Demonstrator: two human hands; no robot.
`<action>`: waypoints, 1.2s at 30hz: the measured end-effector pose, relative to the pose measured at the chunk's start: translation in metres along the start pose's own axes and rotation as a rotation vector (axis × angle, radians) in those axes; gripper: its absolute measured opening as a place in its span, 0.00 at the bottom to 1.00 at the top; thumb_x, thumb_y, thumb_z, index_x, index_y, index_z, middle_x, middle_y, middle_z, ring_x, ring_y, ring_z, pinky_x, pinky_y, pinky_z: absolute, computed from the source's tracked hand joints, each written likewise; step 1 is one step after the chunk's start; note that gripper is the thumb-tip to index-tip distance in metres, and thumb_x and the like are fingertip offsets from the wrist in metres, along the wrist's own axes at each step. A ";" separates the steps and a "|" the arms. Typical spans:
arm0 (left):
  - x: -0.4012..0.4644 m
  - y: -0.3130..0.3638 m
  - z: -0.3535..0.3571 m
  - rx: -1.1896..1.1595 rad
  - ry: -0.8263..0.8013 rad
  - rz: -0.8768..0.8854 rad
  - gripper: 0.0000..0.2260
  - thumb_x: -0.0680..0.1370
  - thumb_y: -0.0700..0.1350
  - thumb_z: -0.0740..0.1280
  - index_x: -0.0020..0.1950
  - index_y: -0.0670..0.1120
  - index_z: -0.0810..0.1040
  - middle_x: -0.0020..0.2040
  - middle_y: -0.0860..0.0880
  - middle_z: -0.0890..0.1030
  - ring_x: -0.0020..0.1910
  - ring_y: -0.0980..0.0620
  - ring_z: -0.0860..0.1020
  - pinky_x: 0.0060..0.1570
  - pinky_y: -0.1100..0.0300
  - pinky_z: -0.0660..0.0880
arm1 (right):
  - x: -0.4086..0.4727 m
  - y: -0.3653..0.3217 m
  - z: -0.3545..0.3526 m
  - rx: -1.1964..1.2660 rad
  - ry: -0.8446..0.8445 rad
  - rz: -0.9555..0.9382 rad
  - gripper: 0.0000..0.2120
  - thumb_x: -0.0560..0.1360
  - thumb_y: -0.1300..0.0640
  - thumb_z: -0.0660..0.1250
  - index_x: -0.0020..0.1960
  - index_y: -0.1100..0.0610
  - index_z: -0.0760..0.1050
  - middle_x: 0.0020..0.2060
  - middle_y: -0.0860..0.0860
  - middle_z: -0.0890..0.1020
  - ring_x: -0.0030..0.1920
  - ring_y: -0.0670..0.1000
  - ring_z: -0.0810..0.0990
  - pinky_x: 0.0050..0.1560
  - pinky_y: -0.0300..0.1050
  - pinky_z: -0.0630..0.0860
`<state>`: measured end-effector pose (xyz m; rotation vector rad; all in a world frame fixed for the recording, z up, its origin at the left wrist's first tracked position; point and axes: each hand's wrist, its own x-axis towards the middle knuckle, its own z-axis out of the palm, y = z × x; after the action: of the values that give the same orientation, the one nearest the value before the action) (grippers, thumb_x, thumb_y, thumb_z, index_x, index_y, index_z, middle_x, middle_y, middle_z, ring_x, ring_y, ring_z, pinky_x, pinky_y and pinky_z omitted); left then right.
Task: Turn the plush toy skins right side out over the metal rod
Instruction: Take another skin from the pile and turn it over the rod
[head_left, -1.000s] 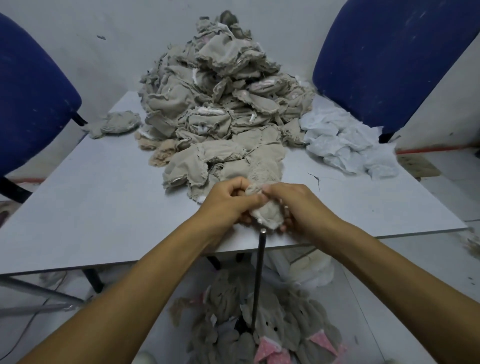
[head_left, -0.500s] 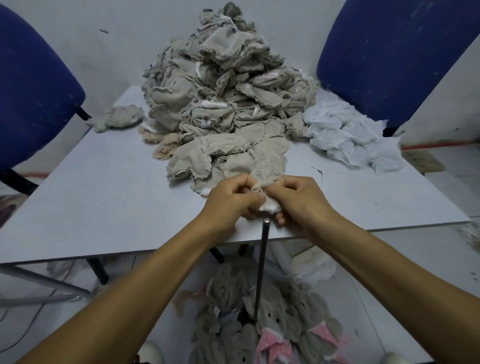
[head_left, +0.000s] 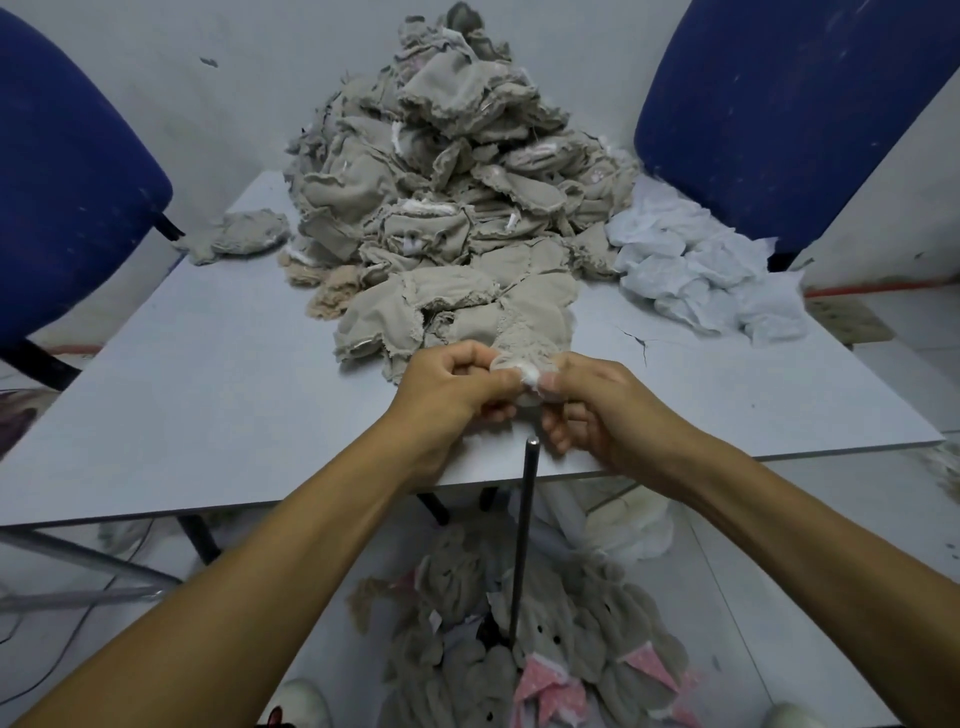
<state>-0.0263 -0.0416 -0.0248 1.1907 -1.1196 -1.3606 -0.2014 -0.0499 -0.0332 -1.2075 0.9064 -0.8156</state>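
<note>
Pinching one small beige plush skin with a white edge (head_left: 524, 366) between left hand (head_left: 449, 387) and right hand (head_left: 597, 410), fingers curled tight on it. Held just above the tip of the thin upright dark metal rod (head_left: 523, 530), directly below, equally near both hands. Beyond, heaped grey-beige unturned skins (head_left: 441, 197) on the pale grey table (head_left: 208, 374).

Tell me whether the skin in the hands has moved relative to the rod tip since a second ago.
Yes. The plush skin has lifted off the metal rod; its tip, covered earlier, is now bare below both hands.
</note>
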 end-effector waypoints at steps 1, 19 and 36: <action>0.001 -0.001 0.002 0.003 0.015 -0.003 0.04 0.74 0.34 0.72 0.42 0.40 0.79 0.31 0.46 0.81 0.28 0.52 0.78 0.29 0.64 0.77 | -0.001 0.000 -0.002 -0.025 -0.015 -0.008 0.12 0.73 0.54 0.68 0.51 0.63 0.75 0.32 0.54 0.79 0.32 0.52 0.78 0.34 0.42 0.76; -0.001 0.002 -0.011 0.050 -0.182 -0.036 0.06 0.74 0.37 0.72 0.39 0.44 0.77 0.34 0.46 0.79 0.37 0.46 0.79 0.37 0.59 0.78 | -0.007 0.012 0.013 -0.247 0.256 -0.191 0.09 0.77 0.59 0.71 0.41 0.63 0.77 0.24 0.48 0.80 0.34 0.54 0.86 0.33 0.40 0.81; 0.012 -0.011 0.015 0.156 0.320 -0.028 0.11 0.70 0.36 0.69 0.28 0.47 0.77 0.25 0.48 0.75 0.24 0.50 0.72 0.34 0.57 0.73 | -0.005 0.018 0.029 -0.712 0.393 -0.279 0.09 0.73 0.50 0.72 0.43 0.54 0.77 0.31 0.49 0.82 0.34 0.49 0.80 0.39 0.46 0.75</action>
<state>-0.0424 -0.0515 -0.0355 1.4833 -0.9937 -1.0696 -0.1764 -0.0307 -0.0468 -1.8584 1.4434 -1.0126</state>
